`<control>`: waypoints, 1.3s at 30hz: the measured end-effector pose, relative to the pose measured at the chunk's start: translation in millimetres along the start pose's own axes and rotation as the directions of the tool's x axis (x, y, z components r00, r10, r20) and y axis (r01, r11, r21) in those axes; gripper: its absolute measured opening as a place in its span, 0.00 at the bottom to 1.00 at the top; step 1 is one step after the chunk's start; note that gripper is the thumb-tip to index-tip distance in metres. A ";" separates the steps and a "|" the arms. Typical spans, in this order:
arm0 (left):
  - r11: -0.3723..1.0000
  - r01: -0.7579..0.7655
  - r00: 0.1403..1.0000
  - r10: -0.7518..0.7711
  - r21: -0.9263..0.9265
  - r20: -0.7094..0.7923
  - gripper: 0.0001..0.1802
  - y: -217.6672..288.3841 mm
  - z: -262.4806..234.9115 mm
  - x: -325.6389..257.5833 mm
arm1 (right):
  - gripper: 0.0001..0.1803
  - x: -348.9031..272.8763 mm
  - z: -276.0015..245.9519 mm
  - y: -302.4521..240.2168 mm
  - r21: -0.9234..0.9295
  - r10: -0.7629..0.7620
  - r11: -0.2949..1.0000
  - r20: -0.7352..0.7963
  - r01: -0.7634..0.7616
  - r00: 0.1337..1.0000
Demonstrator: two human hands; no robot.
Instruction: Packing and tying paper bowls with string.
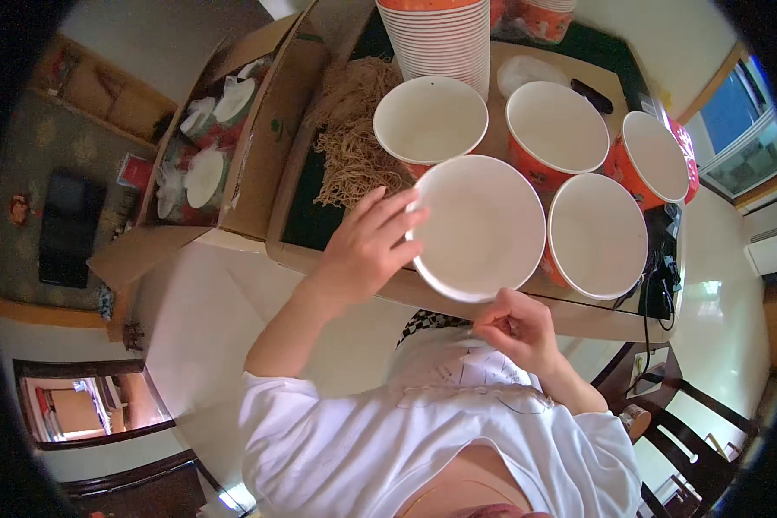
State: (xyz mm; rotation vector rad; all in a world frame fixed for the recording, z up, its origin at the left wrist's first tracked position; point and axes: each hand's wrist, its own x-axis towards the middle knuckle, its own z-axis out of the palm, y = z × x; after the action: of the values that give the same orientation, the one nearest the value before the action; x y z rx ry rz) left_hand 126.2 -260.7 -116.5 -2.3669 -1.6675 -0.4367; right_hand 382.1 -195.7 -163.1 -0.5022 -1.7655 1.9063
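Observation:
A white-lined paper bucket (pixel 479 229) stands at the table's front edge, its mouth facing up. My left hand (pixel 367 246) is at its left rim, fingers stretched and apart, with the fingertips overlapping the rim. Below the near rim, my right hand (pixel 520 330) is closed with curled fingers; whatever may be inside them is hidden. Close around stand more red paper buckets with white insides: one behind (pixel 432 121), one at the back right (pixel 559 128), one at the right (pixel 597 237) and one at the far right (pixel 656 157).
A tall stack of paper buckets (pixel 440 47) rises at the back. Tangled brown twine or netting (pixel 354 129) lies left of it. An open cardboard box (pixel 263 147) with bagged tubs stands at the left. Black cables (pixel 660 259) hang off the right edge, near a dark wooden chair (pixel 691 432).

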 end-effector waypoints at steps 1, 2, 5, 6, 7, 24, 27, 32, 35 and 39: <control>1.000 -0.019 0.997 0.020 0.023 -0.068 0.03 6.2 -8.6 -0.2 | 0.03 1.2 -1.9 -5.7 -0.117 -0.057 0.991 0.063 0.064 0.996; 1.000 -0.013 0.998 0.015 0.025 -0.067 0.03 11.9 -19.6 -2.9 | 0.03 1.3 -2.5 -9.0 -0.116 -0.056 0.991 0.069 0.064 0.996; 0.996 -0.005 1.000 0.004 -0.093 -0.015 0.05 23.1 -44.8 -4.6 | 0.04 4.1 -5.5 -10.4 -0.145 -0.291 0.942 0.084 0.301 0.953; 0.996 -0.001 1.000 0.000 -0.091 -0.015 0.05 25.8 -42.9 -9.0 | 0.05 5.9 -6.0 -8.2 -0.126 -0.307 0.943 0.037 0.309 0.951; 0.978 0.045 0.999 -0.046 -0.201 -0.001 0.05 28.8 -38.7 -15.2 | 0.06 7.6 -6.3 -6.4 -0.108 -0.320 0.942 -0.012 0.317 0.947; 0.473 0.555 0.784 -0.572 -0.684 0.241 0.10 79.8 -6.0 -7.9 | 0.06 17.4 16.8 16.8 -0.082 -0.218 0.975 -0.244 0.204 0.945; 0.454 0.550 0.773 -0.595 -0.701 0.220 0.08 82.5 -5.2 -5.6 | 0.08 18.5 26.5 16.2 -0.068 -0.229 0.973 -0.224 0.219 0.947; 0.432 0.557 0.752 -0.625 -0.710 0.210 0.10 82.8 -0.1 -3.9 | 0.08 22.4 23.9 17.8 -0.197 -0.303 0.945 -0.220 0.262 0.927; 0.401 0.558 0.744 -0.630 -0.727 0.223 0.11 85.6 2.4 -0.5 | 0.08 25.7 27.3 12.4 -0.250 -0.352 0.924 -0.261 0.290 0.899; 0.416 0.533 0.760 -0.618 -0.736 0.201 0.12 87.9 2.8 2.6 | 0.09 26.9 26.9 11.1 -0.302 -0.377 0.908 -0.289 0.290 0.880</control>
State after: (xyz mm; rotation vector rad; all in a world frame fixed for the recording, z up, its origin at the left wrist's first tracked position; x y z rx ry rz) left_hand 210.2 -286.9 -118.5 -1.9822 -2.6152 -1.6765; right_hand 343.6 -202.5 -169.9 -0.5358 -1.7327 1.2776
